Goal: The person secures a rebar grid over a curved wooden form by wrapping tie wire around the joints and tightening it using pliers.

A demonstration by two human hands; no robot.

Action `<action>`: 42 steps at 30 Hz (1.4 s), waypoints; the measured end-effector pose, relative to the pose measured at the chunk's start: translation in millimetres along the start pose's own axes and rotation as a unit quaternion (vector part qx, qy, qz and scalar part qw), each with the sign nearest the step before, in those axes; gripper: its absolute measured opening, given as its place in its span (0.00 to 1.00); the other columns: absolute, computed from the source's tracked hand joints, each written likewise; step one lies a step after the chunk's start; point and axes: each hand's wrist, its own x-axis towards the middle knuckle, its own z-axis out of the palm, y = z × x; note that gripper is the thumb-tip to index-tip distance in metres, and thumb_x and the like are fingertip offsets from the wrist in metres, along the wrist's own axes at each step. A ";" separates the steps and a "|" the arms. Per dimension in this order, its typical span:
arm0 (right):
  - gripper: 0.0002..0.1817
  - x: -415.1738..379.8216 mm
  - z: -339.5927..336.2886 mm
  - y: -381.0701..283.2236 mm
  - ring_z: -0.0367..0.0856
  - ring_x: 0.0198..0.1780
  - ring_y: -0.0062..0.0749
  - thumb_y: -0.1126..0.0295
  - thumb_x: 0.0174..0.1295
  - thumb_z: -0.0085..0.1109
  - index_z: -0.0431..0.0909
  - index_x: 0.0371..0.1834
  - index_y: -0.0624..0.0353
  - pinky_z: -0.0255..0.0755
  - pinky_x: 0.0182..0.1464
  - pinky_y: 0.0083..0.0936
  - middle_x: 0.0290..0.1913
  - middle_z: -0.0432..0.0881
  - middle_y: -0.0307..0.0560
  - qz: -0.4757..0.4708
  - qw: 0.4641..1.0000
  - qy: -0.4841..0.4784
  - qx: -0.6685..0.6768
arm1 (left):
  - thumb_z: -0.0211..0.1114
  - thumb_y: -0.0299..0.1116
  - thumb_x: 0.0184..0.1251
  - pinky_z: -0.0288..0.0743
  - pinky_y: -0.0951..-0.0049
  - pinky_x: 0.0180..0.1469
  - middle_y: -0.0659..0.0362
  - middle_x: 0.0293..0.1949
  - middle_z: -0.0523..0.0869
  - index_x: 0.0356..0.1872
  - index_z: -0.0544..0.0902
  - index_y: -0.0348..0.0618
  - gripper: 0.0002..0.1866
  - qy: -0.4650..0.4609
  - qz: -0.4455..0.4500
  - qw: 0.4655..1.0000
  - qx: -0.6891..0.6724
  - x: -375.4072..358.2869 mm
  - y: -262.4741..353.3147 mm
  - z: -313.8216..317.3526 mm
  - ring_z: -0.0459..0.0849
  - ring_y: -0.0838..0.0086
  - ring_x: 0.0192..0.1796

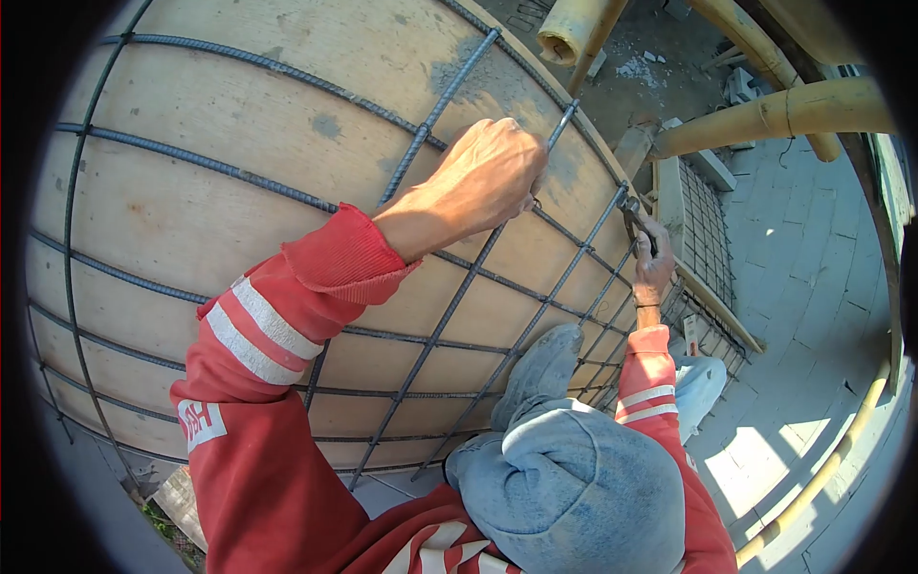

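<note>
My left hand [492,165] is closed in a fist around a steel rebar [486,251] of the grid, near a crossing with another bar. Its fingertips are hidden beneath the fist, and a small wire loop shows just below them. Farther right, my right hand [652,256] has its fingers wrapped round dark metal pincers [630,212], whose head lies at a bar crossing close to the panel edge. The rebar grid stands over a pale plywood panel [215,225] with grey cement smudges.
Faded blue denim legs [583,478] are bent below my hands, close to the grid. Bamboo poles [779,117] cross the upper right. A wooden board [719,308] and more mesh [703,225] lie beyond my right hand, above a grey block floor [798,258].
</note>
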 end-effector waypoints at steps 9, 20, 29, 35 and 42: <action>0.15 -5.1 36.8 8.6 0.80 0.54 0.48 0.66 0.72 0.55 0.79 0.50 0.68 0.71 0.61 0.37 0.48 0.82 0.56 0.012 0.993 0.101 -0.063 | 0.78 0.27 0.49 0.82 0.64 0.40 0.54 0.24 0.88 0.25 0.87 0.38 0.07 0.026 0.034 0.999 0.029 1.2 -4.5 3.2 0.89 0.60 0.31; 0.26 108.6 -5.1 -161.9 0.72 0.30 0.25 0.43 0.78 0.45 0.72 0.42 0.58 0.70 0.33 0.25 0.31 0.74 0.42 0.079 0.904 0.040 0.418 | 0.78 0.26 0.48 0.83 0.63 0.39 0.53 0.25 0.88 0.25 0.87 0.39 0.07 0.036 0.038 0.998 0.035 1.1 -1.4 -2.2 0.89 0.59 0.32; 0.23 70.2 -45.5 -178.0 0.68 0.26 0.16 0.80 0.59 0.48 0.69 0.60 0.65 0.64 0.28 0.17 0.32 0.71 0.35 0.359 0.761 -0.506 0.192 | 0.73 0.25 0.49 0.82 0.59 0.37 0.47 0.23 0.85 0.23 0.84 0.36 0.05 0.064 0.046 0.997 0.017 1.0 -2.4 -2.7 0.88 0.53 0.31; 0.26 68.0 -38.9 -170.2 0.77 0.37 0.37 0.77 0.60 0.47 0.66 0.65 0.69 0.73 0.45 0.32 0.40 0.75 0.50 0.019 0.832 -0.553 0.036 | 0.71 0.25 0.49 0.82 0.59 0.36 0.47 0.23 0.85 0.23 0.83 0.36 0.04 0.065 0.055 0.996 0.024 2.1 -5.5 -2.7 0.88 0.53 0.30; 0.32 76.8 -30.3 -184.4 0.74 0.45 0.60 0.82 0.56 0.48 0.63 0.68 0.70 0.71 0.53 0.45 0.45 0.73 0.64 -0.110 0.836 -0.535 -0.053 | 0.71 0.25 0.49 0.81 0.60 0.34 0.48 0.22 0.85 0.22 0.84 0.38 0.04 0.086 0.080 0.993 0.031 3.5 -8.7 4.2 0.88 0.53 0.29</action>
